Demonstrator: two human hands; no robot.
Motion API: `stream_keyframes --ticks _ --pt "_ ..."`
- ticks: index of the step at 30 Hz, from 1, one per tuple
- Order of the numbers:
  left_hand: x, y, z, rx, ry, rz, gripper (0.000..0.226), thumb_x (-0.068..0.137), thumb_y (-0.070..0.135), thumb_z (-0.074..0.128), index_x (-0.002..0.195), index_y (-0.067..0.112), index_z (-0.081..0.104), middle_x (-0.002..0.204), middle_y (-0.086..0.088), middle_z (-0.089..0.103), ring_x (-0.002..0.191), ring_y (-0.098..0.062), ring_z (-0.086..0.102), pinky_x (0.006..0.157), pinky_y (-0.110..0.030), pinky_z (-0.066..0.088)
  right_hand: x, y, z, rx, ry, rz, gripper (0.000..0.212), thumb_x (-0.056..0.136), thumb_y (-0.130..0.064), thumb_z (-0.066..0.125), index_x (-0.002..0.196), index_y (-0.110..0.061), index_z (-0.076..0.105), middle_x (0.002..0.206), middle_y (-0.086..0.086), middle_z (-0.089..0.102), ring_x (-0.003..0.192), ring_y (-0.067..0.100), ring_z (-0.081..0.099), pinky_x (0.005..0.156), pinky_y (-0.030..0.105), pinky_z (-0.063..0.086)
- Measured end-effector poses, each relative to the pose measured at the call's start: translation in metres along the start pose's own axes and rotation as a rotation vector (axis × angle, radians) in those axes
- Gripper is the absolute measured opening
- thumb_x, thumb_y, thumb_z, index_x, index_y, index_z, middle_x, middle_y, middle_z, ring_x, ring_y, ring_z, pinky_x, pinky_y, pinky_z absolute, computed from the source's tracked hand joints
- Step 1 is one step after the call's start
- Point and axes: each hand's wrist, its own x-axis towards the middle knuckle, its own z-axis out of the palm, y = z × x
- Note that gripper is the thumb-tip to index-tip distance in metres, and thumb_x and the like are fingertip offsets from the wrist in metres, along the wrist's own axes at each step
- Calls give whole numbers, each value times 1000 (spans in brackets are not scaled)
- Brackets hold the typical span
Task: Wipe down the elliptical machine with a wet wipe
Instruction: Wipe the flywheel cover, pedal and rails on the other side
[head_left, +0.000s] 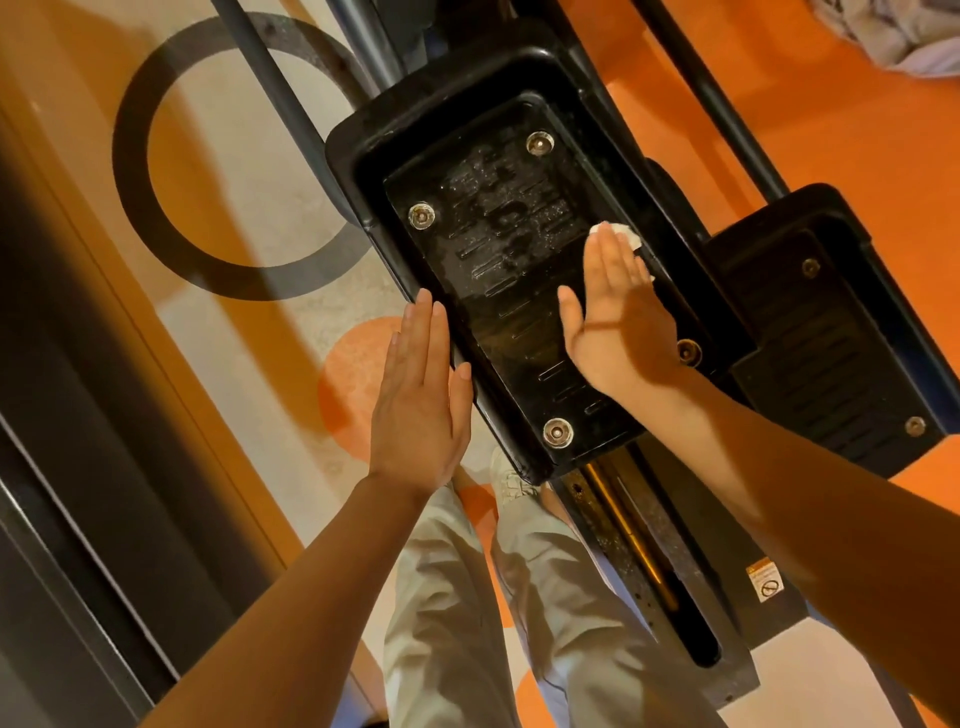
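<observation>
A black elliptical foot pedal (498, 244) with bolts at its corners fills the middle of the view; its ribbed surface shows wet streaks. My right hand (618, 312) lies flat on the pedal's right side, fingers straight, pressing a white wet wipe (626, 235) that peeks out past the fingertips. My left hand (421, 395) is flat with straight fingers at the pedal's left outer edge, holding nothing.
A second black pedal (831, 332) sits to the right. The machine's rail (644, 561) runs under the near pedal, and grey bars (275, 88) rise at the top. My legs in light trousers (467, 597) stand on the orange patterned floor. A dark frame runs along the left.
</observation>
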Motion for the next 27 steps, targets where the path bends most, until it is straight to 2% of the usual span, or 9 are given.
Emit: stream_keyframes --ticks 3,7,9,11,15,19,23,25,27 --pt "0 0 0 -11 7 -2 56 106 23 34 156 2 20 165 -11 11 153 -19 5 124 -43 12 1 -14 -3 19 -76 31 59 104 -34 25 152 0 21 161 16 16 150 25 11 120 33 10" --pt "0 1 1 -24 7 5 56 106 24 32 155 2 19 165 -12 11 153 -20 5 125 -41 10 -18 -26 7 -47 -242 -300 57 101 -26 12 150 0 25 158 18 22 148 29 21 121 40 20" --pt "0 0 0 -19 8 -1 56 106 25 32 156 3 20 165 -11 11 153 -19 5 125 -39 9 -15 -21 9 -81 -201 -400 66 95 -28 4 149 2 25 156 20 26 146 29 25 121 38 17" --pt "0 0 -1 -17 5 2 56 105 25 33 156 4 20 165 -10 12 153 -18 5 125 -39 10 -9 -12 -1 -108 -209 -286 64 95 -26 1 153 -5 16 161 11 15 150 22 13 120 30 4" --pt "1 0 -2 -16 -4 6 56 106 27 32 156 3 21 165 -11 13 153 -17 5 124 -43 13 8 11 -14 -88 -66 9 50 103 -11 29 151 2 23 160 16 21 149 26 16 119 30 7" --pt "0 1 -1 -31 3 -5 57 106 27 30 155 2 20 165 -11 13 153 -17 4 123 -45 15 13 -5 2 -158 -200 60 53 102 -13 9 151 6 3 161 20 2 150 29 -2 119 32 -8" --pt "1 0 0 -17 1 4 57 106 28 29 155 2 21 165 -12 13 153 -18 5 124 -42 13 -5 -24 17 -118 -118 -340 53 96 -6 24 147 10 21 155 27 22 146 35 21 121 42 18" --pt "1 0 -1 -17 -2 9 57 106 29 29 155 2 21 165 -11 12 153 -18 5 124 -42 12 -1 -12 15 -118 -108 -400 58 92 -1 26 150 3 14 159 18 16 148 27 15 121 33 3" --pt "1 0 -1 -16 -1 15 57 106 28 30 155 2 21 165 -12 12 153 -18 5 125 -41 11 14 3 7 -65 -146 -274 63 92 11 32 151 -1 11 159 10 10 147 22 7 114 18 -18"
